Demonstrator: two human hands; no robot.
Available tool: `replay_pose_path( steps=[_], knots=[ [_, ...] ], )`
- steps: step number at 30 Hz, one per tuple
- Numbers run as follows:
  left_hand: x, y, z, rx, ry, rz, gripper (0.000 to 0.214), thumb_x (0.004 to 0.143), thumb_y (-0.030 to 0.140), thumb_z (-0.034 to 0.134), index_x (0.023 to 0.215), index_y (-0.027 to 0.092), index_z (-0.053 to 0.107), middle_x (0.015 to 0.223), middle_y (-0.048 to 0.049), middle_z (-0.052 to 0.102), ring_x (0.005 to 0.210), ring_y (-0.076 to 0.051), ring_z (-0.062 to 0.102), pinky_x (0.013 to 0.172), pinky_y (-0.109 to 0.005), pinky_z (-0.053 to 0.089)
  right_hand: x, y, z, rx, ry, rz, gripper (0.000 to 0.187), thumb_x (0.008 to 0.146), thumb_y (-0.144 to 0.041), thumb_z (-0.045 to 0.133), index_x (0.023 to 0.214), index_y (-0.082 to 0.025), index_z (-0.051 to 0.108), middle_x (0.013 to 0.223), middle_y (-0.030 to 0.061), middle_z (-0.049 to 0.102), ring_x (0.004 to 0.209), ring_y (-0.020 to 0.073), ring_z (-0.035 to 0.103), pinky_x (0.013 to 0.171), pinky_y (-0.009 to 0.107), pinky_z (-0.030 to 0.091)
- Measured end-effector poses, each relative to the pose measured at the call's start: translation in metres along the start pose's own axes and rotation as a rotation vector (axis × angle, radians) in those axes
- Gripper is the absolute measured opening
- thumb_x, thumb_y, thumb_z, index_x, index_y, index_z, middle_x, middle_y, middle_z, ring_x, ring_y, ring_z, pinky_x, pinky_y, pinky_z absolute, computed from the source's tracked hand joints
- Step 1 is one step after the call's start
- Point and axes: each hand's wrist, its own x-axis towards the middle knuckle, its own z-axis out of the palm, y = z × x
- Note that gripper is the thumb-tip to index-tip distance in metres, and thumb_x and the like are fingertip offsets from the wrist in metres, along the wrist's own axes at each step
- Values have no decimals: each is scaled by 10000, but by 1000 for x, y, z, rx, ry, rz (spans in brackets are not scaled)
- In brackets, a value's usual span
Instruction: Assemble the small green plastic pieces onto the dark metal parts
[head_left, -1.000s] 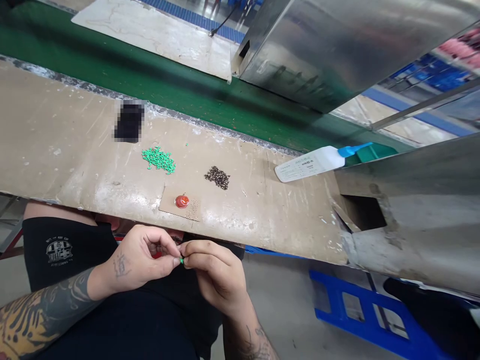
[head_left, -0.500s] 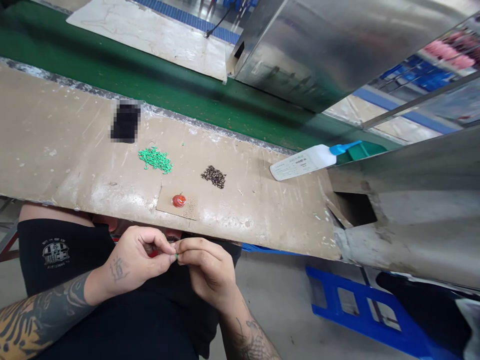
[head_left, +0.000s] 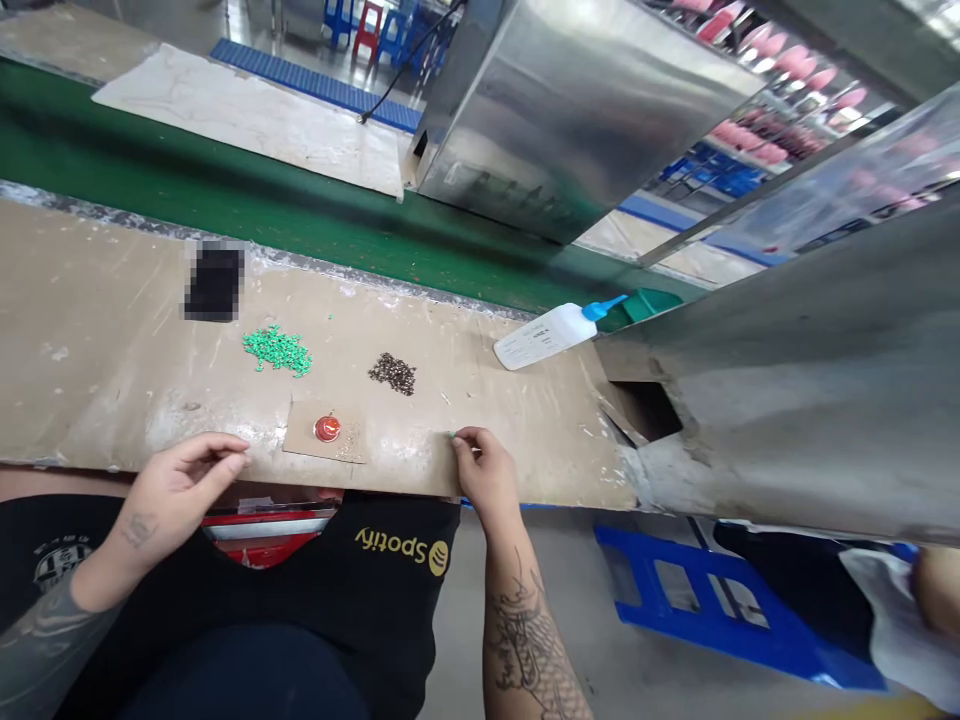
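Observation:
My right hand (head_left: 486, 474) is over the tabletop's front part, thumb and forefinger pinched on a small green piece (head_left: 452, 435) whose tip shows. My left hand (head_left: 184, 485) hovers at the front edge, thumb and forefinger curved close with a slight gap, nothing visible between them. Between the hands lies a cardboard piece (head_left: 300, 440) bearing a glossy orange-red blob (head_left: 327, 428) and scattered tiny grains. Behind it spreads a pile of small green pieces (head_left: 277, 350); to its right sits a pile of small dark brown pieces (head_left: 392, 373).
A white bottle with a blue nozzle (head_left: 544, 338) lies on the paper-covered table (head_left: 97, 350), beside a green container (head_left: 649, 305). A pixelated dark object (head_left: 214, 283) is at the back left. Metal housing (head_left: 810, 330) bounds the right; a blue stool (head_left: 637, 570) stands below.
My hands have come apart. The right one moved right and forward over the table with the green piece; the left moved left. The camera view has shifted too.

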Motion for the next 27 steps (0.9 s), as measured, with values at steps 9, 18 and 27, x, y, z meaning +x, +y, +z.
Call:
replay_pose_path(
  steps=[9,18,27],
  knots=[
    [2,-5,18,231,-76,160,330,887,526,656,910,209,744,876,-52,776,817,-231,746,734,-273,615,45,-28,57,-75,45,-73,269,914,-287,542,1090,-174,711,1123,151,713,1057,285,642,998,452,498],
    [-10,9,33,330,-277,419,217,968,354,585,873,222,729,794,-24,741,716,-185,705,646,-240,558,58,-40,65,64,105,-77,184,921,-232,548,891,-179,722,940,108,745,937,260,671,915,422,510],
    [-6,31,59,251,-260,578,126,965,182,591,933,218,707,866,-9,749,783,-151,711,728,-242,558,-19,-100,47,420,-81,-219,151,968,-269,590,944,-220,731,929,56,755,896,195,723,808,331,589]
  ],
)
